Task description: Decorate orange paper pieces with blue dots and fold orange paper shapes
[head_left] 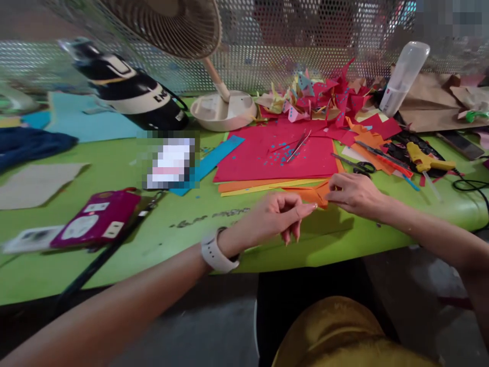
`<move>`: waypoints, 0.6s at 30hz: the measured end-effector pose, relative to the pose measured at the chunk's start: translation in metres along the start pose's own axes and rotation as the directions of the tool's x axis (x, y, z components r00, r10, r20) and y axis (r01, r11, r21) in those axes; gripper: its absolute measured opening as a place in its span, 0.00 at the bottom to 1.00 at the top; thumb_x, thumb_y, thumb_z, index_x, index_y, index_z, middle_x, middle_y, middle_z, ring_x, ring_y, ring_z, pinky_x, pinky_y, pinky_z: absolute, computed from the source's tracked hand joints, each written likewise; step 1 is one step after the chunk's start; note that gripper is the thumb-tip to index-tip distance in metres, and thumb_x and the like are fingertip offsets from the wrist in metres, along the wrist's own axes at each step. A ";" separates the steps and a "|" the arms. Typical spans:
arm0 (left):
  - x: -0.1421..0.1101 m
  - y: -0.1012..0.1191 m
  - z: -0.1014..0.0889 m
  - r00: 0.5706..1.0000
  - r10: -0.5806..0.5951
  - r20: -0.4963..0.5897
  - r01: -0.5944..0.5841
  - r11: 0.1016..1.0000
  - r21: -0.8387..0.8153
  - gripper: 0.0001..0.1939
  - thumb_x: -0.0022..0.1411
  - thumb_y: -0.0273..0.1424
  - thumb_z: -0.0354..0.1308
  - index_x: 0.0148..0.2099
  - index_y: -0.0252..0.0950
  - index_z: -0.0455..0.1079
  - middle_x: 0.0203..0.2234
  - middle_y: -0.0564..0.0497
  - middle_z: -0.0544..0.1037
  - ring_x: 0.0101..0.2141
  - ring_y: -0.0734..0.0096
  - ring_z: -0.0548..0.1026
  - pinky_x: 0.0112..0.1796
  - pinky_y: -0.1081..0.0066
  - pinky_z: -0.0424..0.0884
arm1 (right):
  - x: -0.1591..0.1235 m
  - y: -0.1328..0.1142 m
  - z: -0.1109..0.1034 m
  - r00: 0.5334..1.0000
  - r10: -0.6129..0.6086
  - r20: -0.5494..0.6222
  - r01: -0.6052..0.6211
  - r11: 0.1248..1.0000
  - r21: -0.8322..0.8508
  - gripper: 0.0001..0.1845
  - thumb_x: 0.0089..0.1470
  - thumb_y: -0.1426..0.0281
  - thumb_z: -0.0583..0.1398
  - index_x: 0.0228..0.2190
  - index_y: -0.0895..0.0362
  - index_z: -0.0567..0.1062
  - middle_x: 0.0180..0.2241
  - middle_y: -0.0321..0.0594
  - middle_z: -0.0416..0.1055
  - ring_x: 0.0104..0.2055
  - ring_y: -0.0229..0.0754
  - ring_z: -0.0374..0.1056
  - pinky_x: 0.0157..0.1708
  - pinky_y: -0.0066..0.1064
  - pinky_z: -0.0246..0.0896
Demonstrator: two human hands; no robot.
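Note:
An orange folded paper, shaped like a paper crane, is near the table's front edge, in front of the paper stack. My right hand pinches its right end between thumb and fingers. Just left of it, my left hand has thumb and forefinger drawn together, with the other fingers curled down. Whatever lies at its fingertips is too small to make out. Behind my hands, tweezers and scattered small blue dots rest on red paper sheets. Scissors lie right of the sheets.
Several folded paper cranes are heaped at the back by a white bottle. A yellow glue gun with a cord lies right. A fan, a black bottle, a phone and a purple pouch stand or lie left.

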State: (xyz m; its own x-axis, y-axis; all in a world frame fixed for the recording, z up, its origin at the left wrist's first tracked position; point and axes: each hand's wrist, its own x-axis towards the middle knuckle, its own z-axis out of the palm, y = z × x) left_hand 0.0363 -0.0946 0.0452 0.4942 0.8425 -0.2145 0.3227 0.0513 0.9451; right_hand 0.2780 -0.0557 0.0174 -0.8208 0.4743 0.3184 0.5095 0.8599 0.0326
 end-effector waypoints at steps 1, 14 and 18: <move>0.001 -0.001 -0.004 0.986 0.130 -0.107 -0.113 0.982 0.148 0.19 0.60 0.47 0.59 0.24 0.39 0.68 0.15 0.51 0.74 0.16 0.70 0.71 0.19 0.72 0.66 | 0.000 0.000 0.001 1.000 0.006 -0.004 -0.006 1.000 0.029 0.13 0.62 0.73 0.55 0.32 0.54 0.80 0.37 0.41 0.73 0.36 0.39 0.64 0.32 0.32 0.52; 0.019 -0.004 -0.013 0.764 0.642 0.070 -0.271 0.220 0.937 0.12 0.67 0.36 0.53 0.39 0.37 0.76 0.36 0.43 0.77 0.37 0.58 0.75 0.38 0.60 0.71 | 0.001 0.010 -0.001 0.995 0.048 0.086 -0.069 0.960 0.272 0.10 0.63 0.69 0.58 0.36 0.53 0.81 0.40 0.42 0.78 0.41 0.42 0.70 0.40 0.35 0.55; 0.031 -0.021 -0.013 0.856 0.501 0.125 -0.354 0.394 0.848 0.13 0.69 0.35 0.52 0.40 0.35 0.75 0.36 0.43 0.77 0.36 0.60 0.76 0.36 0.63 0.72 | 0.000 0.010 -0.002 0.994 0.061 0.094 -0.086 0.952 0.294 0.10 0.64 0.68 0.58 0.37 0.53 0.81 0.39 0.42 0.78 0.41 0.42 0.71 0.41 0.36 0.57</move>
State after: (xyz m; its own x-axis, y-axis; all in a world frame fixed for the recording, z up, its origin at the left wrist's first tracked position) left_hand 0.0342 -0.0621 0.0216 0.6859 0.6801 0.2587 0.6365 -0.7331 0.2397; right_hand 0.2836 -0.0471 0.0195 -0.8089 0.5413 0.2293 0.4795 0.8332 -0.2754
